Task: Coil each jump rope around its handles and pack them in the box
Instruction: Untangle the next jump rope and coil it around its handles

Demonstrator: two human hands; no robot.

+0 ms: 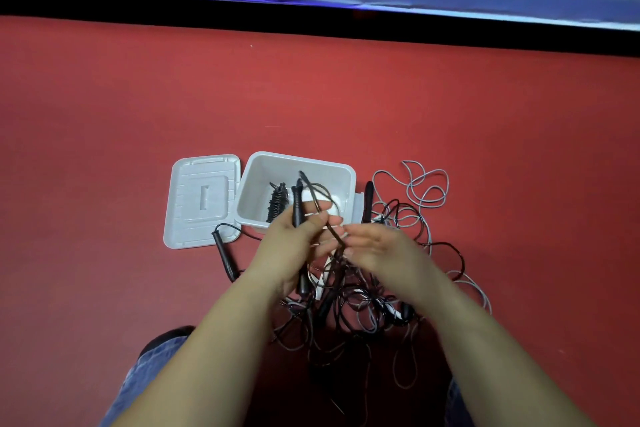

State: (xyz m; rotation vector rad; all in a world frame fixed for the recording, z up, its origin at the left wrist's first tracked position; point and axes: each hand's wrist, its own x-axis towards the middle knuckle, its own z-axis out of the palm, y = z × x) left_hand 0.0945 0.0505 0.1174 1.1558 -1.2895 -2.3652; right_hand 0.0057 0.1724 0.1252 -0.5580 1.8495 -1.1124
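Upright, handle (297,204) in left hand (294,246).

A red floor (346,97) carries everything, bounded at its far edge by a black strip (311,15). Near the middle sits an open white box (348,180), its lid (204,201) flat just left of it. A black handle (225,255) lies at the lid's near corner, another (367,201) right of the box. Grey cord (426,191) loops to the right, and tangled black cords (346,319) lie nearer the person.
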